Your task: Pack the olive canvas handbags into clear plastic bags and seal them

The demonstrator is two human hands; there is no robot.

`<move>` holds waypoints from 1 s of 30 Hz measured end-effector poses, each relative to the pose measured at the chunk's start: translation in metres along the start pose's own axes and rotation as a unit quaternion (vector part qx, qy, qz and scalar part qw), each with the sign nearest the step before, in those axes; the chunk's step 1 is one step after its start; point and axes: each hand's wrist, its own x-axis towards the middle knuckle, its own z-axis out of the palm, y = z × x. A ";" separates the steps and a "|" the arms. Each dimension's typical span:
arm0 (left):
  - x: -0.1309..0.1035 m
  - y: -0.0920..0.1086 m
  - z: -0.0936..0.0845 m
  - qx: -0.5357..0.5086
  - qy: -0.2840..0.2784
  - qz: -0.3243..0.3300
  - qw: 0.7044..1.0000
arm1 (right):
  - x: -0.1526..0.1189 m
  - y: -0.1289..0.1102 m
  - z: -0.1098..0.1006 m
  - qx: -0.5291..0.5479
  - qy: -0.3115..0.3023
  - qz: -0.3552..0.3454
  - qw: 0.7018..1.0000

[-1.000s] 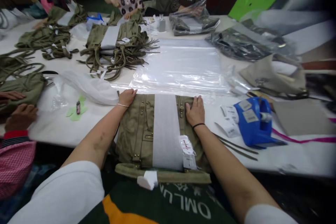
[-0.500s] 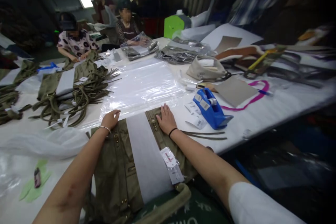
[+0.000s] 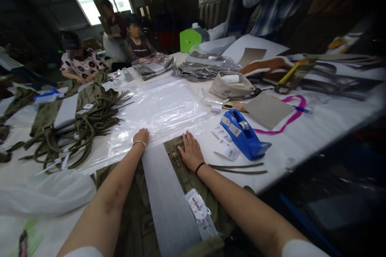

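An olive-green fabric bag (image 3: 177, 162) lies in front of me with buckled straps. A pale grey-white strip (image 3: 169, 200) runs down its middle, and a printed hang tag (image 3: 197, 204) rests beside that strip. My right hand (image 3: 191, 152) lies flat on the bag's upper right part, fingers stretched out. At the top end of the strip is my left hand (image 3: 141, 137); its fingers are mostly hidden behind the back of the hand. Just beyond both hands lies a clear plastic bag (image 3: 163, 100), spread flat. My left forearm covers part of the olive bag.
A blue tape dispenser (image 3: 241, 132) and printed labels (image 3: 226, 148) are to the right. More olive bags (image 3: 87, 104) are piled at the left. Beyond are plastic-wrapped bags (image 3: 205, 66), a beige pouch (image 3: 230, 86) and a grey card (image 3: 268, 110). Several co-workers are across the table.
My left hand has shifted right, from the bag's upper left corner to the strip's top end. My right hand stays on the bag. The camera view has tilted up slightly.
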 end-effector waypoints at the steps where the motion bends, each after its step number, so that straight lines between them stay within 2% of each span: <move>1: 0.000 -0.002 -0.003 -0.007 -0.005 0.002 1.000 | 0.000 0.000 0.000 -0.002 -0.002 0.000 1.000; 5: 0.004 -0.010 -0.018 -0.031 0.017 -0.041 0.999 | 0.000 0.001 0.003 -0.009 0.000 -0.005 1.000; 9: 0.012 -0.011 -0.043 -0.045 0.056 -0.057 0.996 | 0.000 0.005 0.010 -0.017 0.012 -0.003 1.000; 12: 0.019 0.001 -0.070 -0.051 0.090 -0.041 0.994 | 0.002 0.005 0.011 -0.023 0.008 0.003 1.000; 15: 0.012 0.021 -0.097 -0.052 0.104 0.004 0.993 | 0.004 0.004 0.009 -0.022 0.000 0.010 1.000; 18: -0.014 0.042 -0.119 -0.058 0.131 0.055 0.988 | 0.005 0.006 0.011 -0.012 0.009 0.002 1.000; 20: -0.039 0.052 -0.127 -0.061 0.149 0.086 0.983 | 0.005 0.009 0.012 0.001 0.029 -0.014 0.999; 23: -0.079 0.061 -0.127 -0.088 0.192 0.142 0.967 | 0.003 0.008 0.004 0.029 0.079 -0.044 0.995; 25: -0.101 0.064 -0.121 -0.133 0.232 0.165 0.949 | 0.001 -0.002 -0.008 0.078 0.089 -0.115 0.986; 27: -0.117 0.066 -0.115 -0.195 0.251 0.164 0.934 | 0.000 -0.020 -0.022 0.170 0.040 -0.208 0.963; 28: -0.123 0.068 -0.113 -0.231 0.248 0.158 0.927 | 0.001 -0.031 -0.028 0.230 0.000 -0.226 0.947; 29: -0.128 0.070 -0.111 -0.268 0.240 0.150 0.921 | 0.003 -0.041 -0.032 0.301 -0.042 -0.211 0.929; 30: -0.133 0.073 -0.110 -0.302 0.230 0.145 0.914 | 0.006 -0.051 -0.036 0.379 -0.078 -0.166 0.907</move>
